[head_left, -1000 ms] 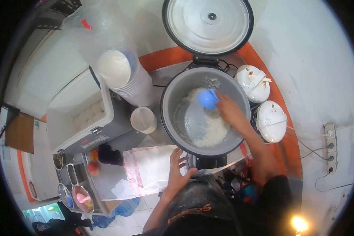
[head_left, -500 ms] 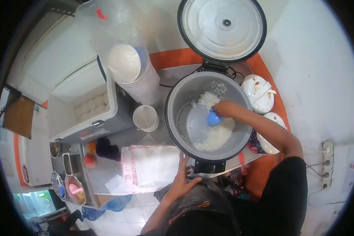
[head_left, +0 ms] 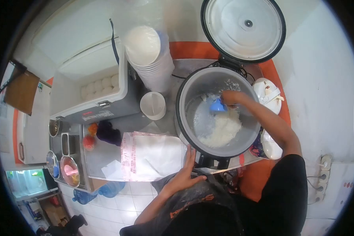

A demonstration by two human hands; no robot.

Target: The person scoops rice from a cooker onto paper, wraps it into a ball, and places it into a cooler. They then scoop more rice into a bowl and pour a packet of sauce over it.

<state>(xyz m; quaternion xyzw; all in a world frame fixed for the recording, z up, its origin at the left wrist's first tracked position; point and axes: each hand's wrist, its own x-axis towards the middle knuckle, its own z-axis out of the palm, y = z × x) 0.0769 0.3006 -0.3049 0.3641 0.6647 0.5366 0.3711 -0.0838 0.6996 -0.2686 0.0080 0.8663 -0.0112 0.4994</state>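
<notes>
My right hand (head_left: 230, 98) is closed on a blue scoop (head_left: 217, 105) inside a large rice cooker (head_left: 187, 88). White rice (head_left: 226, 128) lies heaped toward the near right of the pot, and a thin film of grains clings to the bottom on the left. The scoop hangs over the far half of the pot, its contents hidden from this angle. At the cooker's near left side, my left hand (head_left: 185, 176) has its fingers stretched out and thumb spread, fingertips close to the outer wall. The cooker's round lid (head_left: 246, 33) stands raised behind.
Left of the cooker are a white tub (head_left: 153, 106), stacked white containers (head_left: 155, 65) in plastic, and a cooler box (head_left: 122, 96) with round white packs inside. White paper sheets (head_left: 155, 157) lie at the counter's front. Two white lidded appliances (head_left: 268, 96) stand at the right.
My right hand has drawn the scoop from the pot's middle toward its far side, uncovering more rice. The whole view has shifted; my left hand stays by the cooker's near side.
</notes>
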